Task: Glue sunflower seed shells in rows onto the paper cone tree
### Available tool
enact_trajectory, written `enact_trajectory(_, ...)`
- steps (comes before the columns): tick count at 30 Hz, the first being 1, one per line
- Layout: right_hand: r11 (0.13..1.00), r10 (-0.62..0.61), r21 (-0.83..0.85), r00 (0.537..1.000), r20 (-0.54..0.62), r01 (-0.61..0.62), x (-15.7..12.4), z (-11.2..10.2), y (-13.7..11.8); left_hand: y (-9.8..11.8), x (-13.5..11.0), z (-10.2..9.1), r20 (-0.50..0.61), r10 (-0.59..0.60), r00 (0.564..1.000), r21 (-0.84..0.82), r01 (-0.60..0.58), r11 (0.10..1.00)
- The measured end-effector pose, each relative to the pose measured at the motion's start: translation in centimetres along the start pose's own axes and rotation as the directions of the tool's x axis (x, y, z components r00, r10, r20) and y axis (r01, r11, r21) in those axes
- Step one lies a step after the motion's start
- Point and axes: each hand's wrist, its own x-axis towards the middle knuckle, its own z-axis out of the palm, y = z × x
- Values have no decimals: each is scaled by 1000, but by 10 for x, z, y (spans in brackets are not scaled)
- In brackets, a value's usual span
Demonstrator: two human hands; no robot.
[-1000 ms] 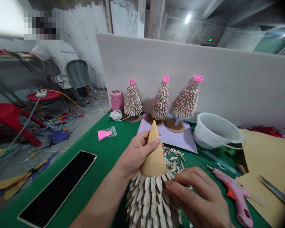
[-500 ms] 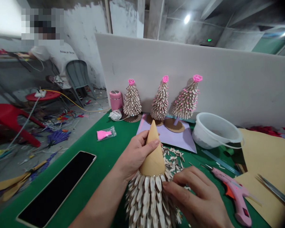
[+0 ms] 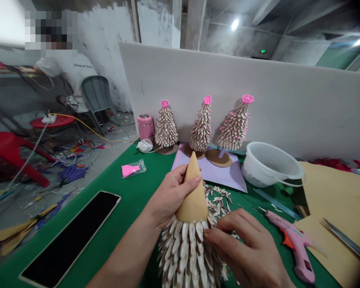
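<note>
My left hand (image 3: 175,196) is wrapped round the bare upper part of a tan paper cone (image 3: 193,204), thumb across its front. Overlapping rows of pale sunflower seed shells (image 3: 187,256) cover the cone below. At the right end of the top row, my right hand (image 3: 243,244) has its fingertips pinched against a shell, which they largely hide. A shiny bead of glue seems to run along the edge above that row. Loose seed shells (image 3: 219,200) lie behind the cone. A pink glue gun (image 3: 294,244) rests to the right of my right hand.
Three finished shell trees (image 3: 166,128) with pink tops stand at the back. On the green table are a phone (image 3: 72,240), a bag of pink bits (image 3: 133,169), a white bucket (image 3: 270,168) and tweezers (image 3: 345,238). A person (image 3: 69,74) sits far left.
Both hands keep their places on the cone, with almost no movement. The background has shifted slightly to the left as the camera turned a little.
</note>
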Motion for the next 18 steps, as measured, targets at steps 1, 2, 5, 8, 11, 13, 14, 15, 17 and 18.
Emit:
enact_trajectory(1, 1000, 0, 0, 1000, 1, 0, 0, 0, 0, 0, 0, 0, 1, 0, 1000, -2, 0, 1000)
enact_trajectory(2, 1000, 2, 0, 1000, -2, -2, 1, 0, 0, 0, 0, 0, 1, 0, 1000, -3, 0, 1000)
enact_trajectory(5, 1000, -1, 4, 1000, -10, 1, 1, -1, -1, -1, 0, 0, 0, 0, 1000, 1, 0, 1000)
enact_trajectory(8, 1000, -9, 2, 1000, -4, 9, 1, -1, -1, -1, 1, 0, 5, 7, 1000, 11, -7, 1000)
enact_trajectory(11, 1000, -6, -9, 1000, -10, 6, 1, -1, 0, 0, 0, 0, 10, 8, 1000, 10, -8, 1000)
enact_trajectory(13, 1000, -6, -9, 1000, -13, 6, 2, -1, 0, 0, 0, 0, 13, 3, 1000, 10, -3, 1000)
enact_trajectory(14, 1000, -12, -9, 1000, -11, 11, 3, -1, 0, 0, 0, 0, 14, 2, 1000, 11, -2, 1000)
enact_trajectory(15, 1000, -17, -9, 1000, -11, 17, 4, -2, 0, 0, 0, 0, 14, 2, 1000, 12, -2, 1000)
enact_trajectory(17, 1000, -24, -11, 1000, -2, 24, 5, -2, 0, -1, 0, 0, 12, 2, 1000, 9, -2, 1000)
enact_trajectory(18, 1000, -26, -13, 1000, -7, 25, 4, -2, 0, -1, 0, 0, 9, 1, 1000, 4, -1, 1000)
